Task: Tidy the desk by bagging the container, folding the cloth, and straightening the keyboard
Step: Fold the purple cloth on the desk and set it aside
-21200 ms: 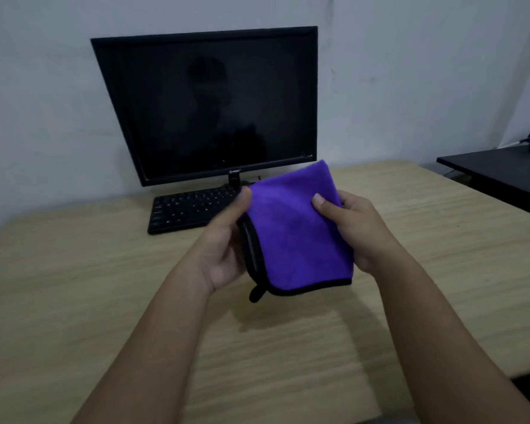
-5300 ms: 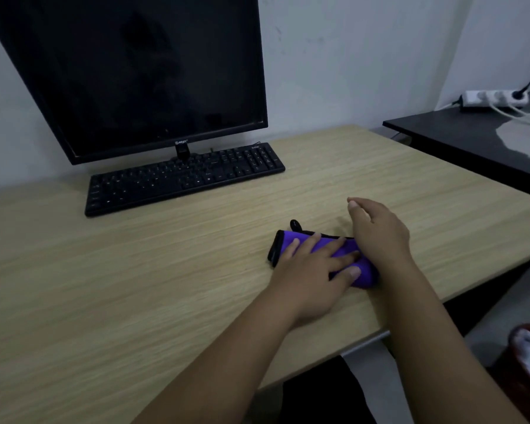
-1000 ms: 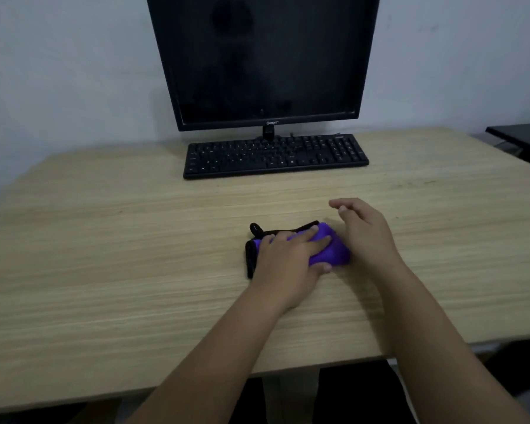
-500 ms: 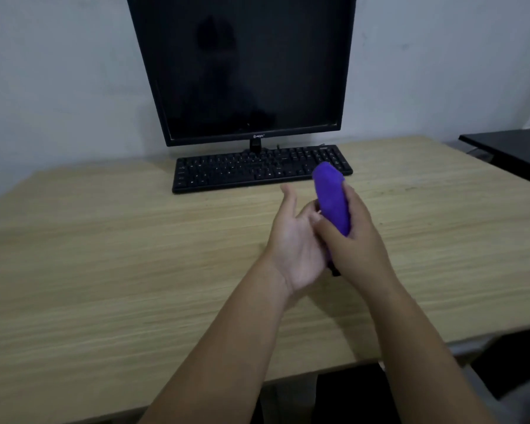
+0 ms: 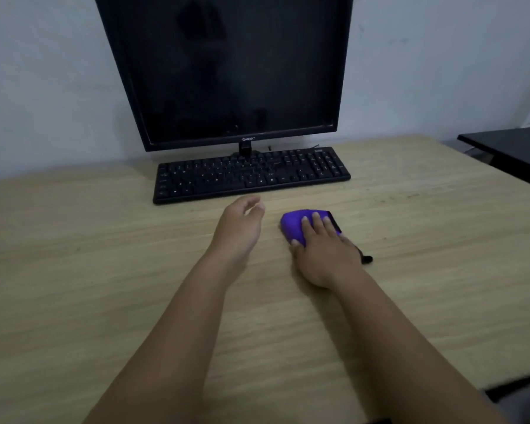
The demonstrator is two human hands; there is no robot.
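Cloth [image 5: 292, 225] is folded down to a small purple bundle, lying on the bench [image 5: 104, 286] right of centre, a little in front of the keyboard's right half but not touching it. Black trim shows along its right edge, and a black loop sticks out on the bench by the right wrist.

Right hand [image 5: 325, 249] lies flat on top of the cloth, palm down, fingers [image 5: 316, 220] together and stretched across it, thumb against its near-left edge. Pressing on it, not gripping.

Left hand [image 5: 242, 223] is just left of the cloth, clear of it, fingers loosely curled and apart from the thumb, nothing in it. Slightly blurred; can't tell if it touches the bench.

Keyboard [image 5: 251, 174] sits at the back, roughly square under the monitor [image 5: 227, 68], its far edge at the monitor stand.

Container isn't visible in this view.
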